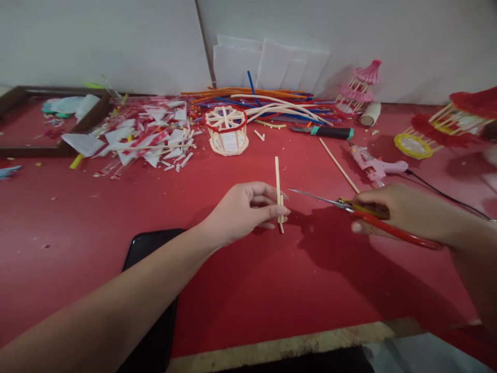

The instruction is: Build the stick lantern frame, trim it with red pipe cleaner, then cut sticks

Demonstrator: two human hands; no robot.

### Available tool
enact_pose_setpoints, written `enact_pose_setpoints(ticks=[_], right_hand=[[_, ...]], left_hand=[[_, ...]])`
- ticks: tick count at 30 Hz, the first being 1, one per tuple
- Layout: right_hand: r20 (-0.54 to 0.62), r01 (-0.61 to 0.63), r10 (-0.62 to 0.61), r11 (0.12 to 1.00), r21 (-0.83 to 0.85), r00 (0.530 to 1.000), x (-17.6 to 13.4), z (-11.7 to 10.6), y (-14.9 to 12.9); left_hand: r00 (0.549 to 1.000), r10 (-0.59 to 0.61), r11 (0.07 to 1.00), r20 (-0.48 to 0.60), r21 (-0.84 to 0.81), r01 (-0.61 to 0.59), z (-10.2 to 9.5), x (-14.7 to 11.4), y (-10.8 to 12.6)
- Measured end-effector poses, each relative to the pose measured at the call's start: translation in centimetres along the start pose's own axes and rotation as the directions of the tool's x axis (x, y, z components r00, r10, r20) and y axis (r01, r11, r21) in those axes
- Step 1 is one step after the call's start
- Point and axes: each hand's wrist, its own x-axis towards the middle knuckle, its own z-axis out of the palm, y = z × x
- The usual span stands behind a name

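Observation:
Between the thumb and fingers of my left hand [256, 207] are thin pale wooden sticks [277, 178], a long one standing up and a shorter piece lying against it. My right hand [399, 210] is closed round the red and yellow handles of scissors [392, 228]. Their narrow blades point left, with the tip just right of the sticks and apart from them. A small round stick frame [229, 142] with a red rim stands beyond my left hand. Another long stick [339, 165] lies on the red table past the scissors.
A pink glue gun [375, 163] with a black cord lies beyond my right hand, near a cutter [332, 132]. Paper and plastic scraps [155, 134] are heaped at back left. Coloured pipe cleaners [279, 106] line the wall. A phone [155, 248] lies under my left forearm.

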Motion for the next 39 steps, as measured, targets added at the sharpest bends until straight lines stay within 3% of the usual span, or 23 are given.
enact_pose_setpoints(ticks=[2,3,8,13,21,39], right_hand=[[0.301,0.095,-0.09,0.995,-0.002,0.949,-0.1,0.0,-0.1],[0.383,0.121,-0.11,0.993,-0.006,0.917,-0.2,-0.1,-0.2],[0.473,0.157,-0.165,0.986,0.057,0.865,-0.9,-0.3,0.2],[0.515,0.175,-0.211,0.977,0.118,0.831,-1.3,-0.2,0.4],[0.511,0.185,-0.231,0.973,0.141,0.828,-0.9,-0.5,-0.7],[0.575,0.162,-0.23,0.972,0.168,0.785,-0.7,-1.2,-0.7]], left_hand=[[0.999,0.006,1.0,0.048,-0.025,-0.005,0.0,-0.1,0.0],[0.997,0.005,0.999,0.072,-0.041,-0.003,0.1,-0.1,0.1],[0.992,-0.01,0.997,0.126,-0.069,0.019,0.2,-0.4,0.3],[0.982,-0.021,0.997,0.186,-0.064,0.034,0.3,-0.5,0.4],[0.96,-0.06,0.993,0.273,-0.084,0.086,0.2,-0.6,0.3],[0.943,-0.035,0.997,0.332,-0.049,0.054,0.1,-0.6,0.3]])
